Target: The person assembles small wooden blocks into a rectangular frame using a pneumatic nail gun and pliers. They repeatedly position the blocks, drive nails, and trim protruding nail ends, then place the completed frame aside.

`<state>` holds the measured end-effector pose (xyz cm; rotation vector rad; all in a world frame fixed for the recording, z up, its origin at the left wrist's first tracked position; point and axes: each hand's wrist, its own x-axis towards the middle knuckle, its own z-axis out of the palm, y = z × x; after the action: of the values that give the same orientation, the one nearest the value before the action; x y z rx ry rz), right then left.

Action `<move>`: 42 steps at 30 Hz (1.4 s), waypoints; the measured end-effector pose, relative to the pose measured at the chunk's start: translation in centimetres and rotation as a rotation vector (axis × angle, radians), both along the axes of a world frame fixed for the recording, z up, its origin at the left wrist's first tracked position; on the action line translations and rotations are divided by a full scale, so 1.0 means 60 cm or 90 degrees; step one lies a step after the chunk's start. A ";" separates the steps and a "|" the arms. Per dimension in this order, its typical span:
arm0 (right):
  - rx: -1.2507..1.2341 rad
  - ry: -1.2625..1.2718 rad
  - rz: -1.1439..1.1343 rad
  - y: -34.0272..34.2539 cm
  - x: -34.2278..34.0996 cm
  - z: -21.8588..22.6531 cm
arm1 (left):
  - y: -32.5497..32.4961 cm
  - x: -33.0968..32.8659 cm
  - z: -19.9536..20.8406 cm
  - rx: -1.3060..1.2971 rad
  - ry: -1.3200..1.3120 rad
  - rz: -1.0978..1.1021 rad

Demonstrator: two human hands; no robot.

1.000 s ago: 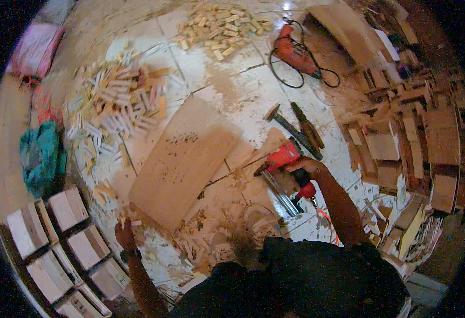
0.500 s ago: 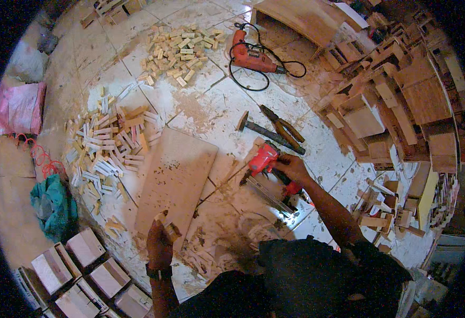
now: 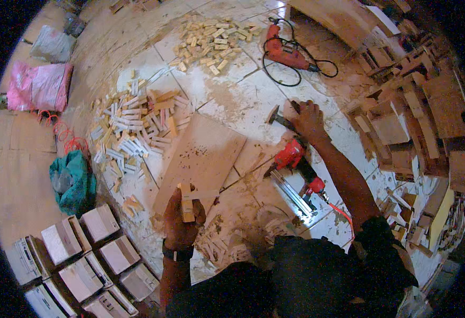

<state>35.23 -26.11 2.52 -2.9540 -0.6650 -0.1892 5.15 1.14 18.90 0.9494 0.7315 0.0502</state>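
Note:
My left hand [image 3: 182, 220] is closed around a small wooden block [image 3: 186, 201], held upright over the near end of a flat wooden board [image 3: 206, 151]. A thin pale piece juts out to the right from that block. My right hand [image 3: 309, 122] reaches down onto the pliers [image 3: 295, 106], its fingers bent over them and hiding most of their length. Beside it lies a hammer [image 3: 273, 115], its handle partly under the hand. A red nail gun [image 3: 289, 155] rests on the floor just below my right hand, with a red air hose [image 3: 341, 213] attached.
Left of the board is a heap of small wooden pieces [image 3: 131, 124]; another pile of blocks [image 3: 216, 42] lies farther off. A red corded drill [image 3: 285, 50] sits far right. Wooden boxes [image 3: 84, 278] stand near left, and stacked wooden parts [image 3: 391, 122] line the right.
My right hand has let go of the nail gun, leaving it on the floor, and moved up to the pliers. My left hand has turned and raised the wooden block. The view has shifted.

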 end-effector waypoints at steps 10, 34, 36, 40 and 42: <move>0.209 0.440 -0.058 -0.031 0.010 0.065 | -0.009 0.003 0.009 0.066 0.054 0.086; 0.303 1.231 0.445 0.125 -0.310 0.288 | 0.000 -0.015 -0.029 0.538 0.015 -0.063; 0.275 1.183 0.489 0.127 -0.305 0.299 | 0.001 -0.009 -0.021 0.623 0.000 -0.085; 0.215 1.249 0.425 0.130 -0.305 0.309 | -0.003 -0.006 -0.023 0.619 -0.021 -0.089; 0.280 1.252 0.385 0.128 -0.311 0.310 | -0.006 -0.008 -0.028 0.617 -0.040 -0.078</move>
<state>16.57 -18.44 21.14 -1.1870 -0.7506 1.8542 4.67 0.78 17.20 1.9036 0.5759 0.3478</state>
